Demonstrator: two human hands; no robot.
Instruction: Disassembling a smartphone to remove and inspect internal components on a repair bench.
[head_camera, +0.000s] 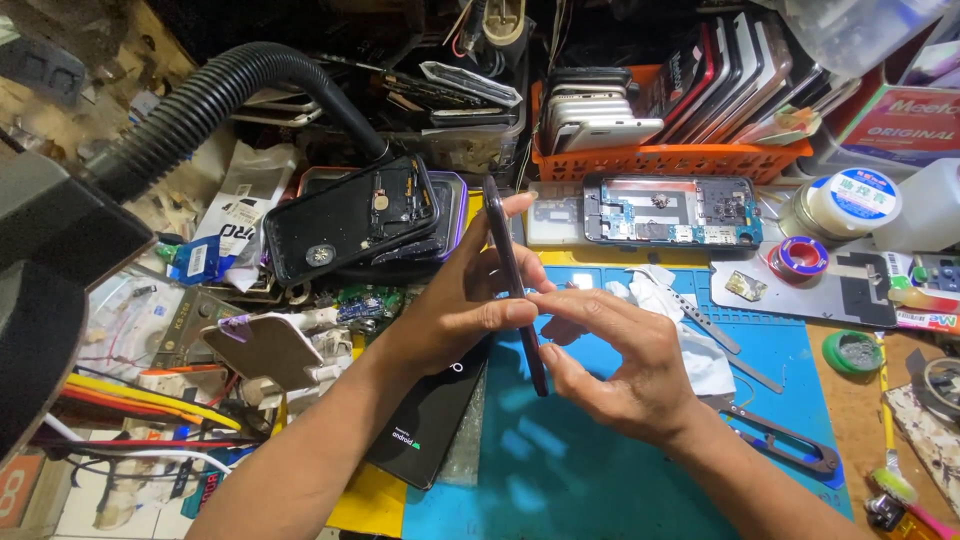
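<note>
I hold a dark smartphone (508, 262) edge-on, upright above the blue work mat (590, 470). My left hand (462, 300) grips it from the left, fingers wrapped over its upper part. My right hand (620, 360) pinches its right edge at the middle with thumb and forefinger. Under my left wrist another black phone (432, 420) lies flat on the mat's left edge with its screen lit.
An opened phone with bare circuit board (670, 210) lies behind the mat. An orange basket (680, 155) holds several phones. A black back cover (350, 215), a black hose (220, 95), tweezers (715, 325), small cutters (790, 445), white tissue (690, 345) and solder spools (800, 258) crowd around.
</note>
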